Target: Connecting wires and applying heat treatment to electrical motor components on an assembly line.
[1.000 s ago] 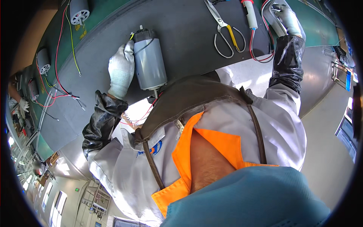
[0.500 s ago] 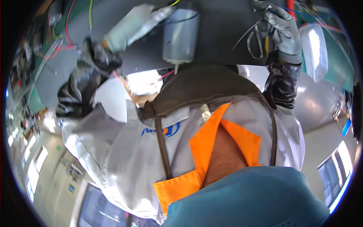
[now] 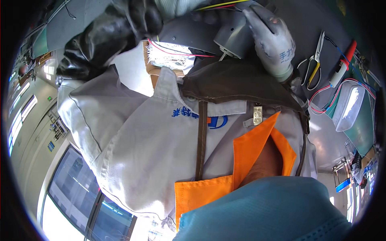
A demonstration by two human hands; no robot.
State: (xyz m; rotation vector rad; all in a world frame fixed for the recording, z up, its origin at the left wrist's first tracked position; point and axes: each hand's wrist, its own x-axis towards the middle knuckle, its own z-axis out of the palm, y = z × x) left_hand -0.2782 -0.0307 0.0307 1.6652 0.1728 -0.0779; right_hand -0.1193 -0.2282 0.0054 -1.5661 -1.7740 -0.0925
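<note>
My right hand (image 3: pixel 274 44), in a pale glove with a grey coated palm, reaches to the top of the view with its fingers closed together at the end of a yellow wire (image 3: pixel 221 5) and a red wire. My left hand (image 3: pixel 177 6), also gloved, is at the upper edge by the other end of these wires; its fingers are out of the picture. Below the hands a grey cylinder-shaped part (image 3: pixel 234 36) lies on the dark worktop. Scissors (image 3: pixel 315 66) with a yellow inner grip lie to the right of my right hand.
Right of the scissors are a red and white tool (image 3: pixel 343 66), red and blue wires and a clear plastic box (image 3: pixel 350 105). A cardboard box (image 3: pixel 152 71) with white shreds stands below the worktop edge, crossed by a thin red wire. A dark sleeve cover (image 3: pixel 104 44) wraps my left forearm.
My right hand has let go of the scissors, which now lie on the worktop, and moved left to the wires. My left hand has moved up and right. The view has turned.
</note>
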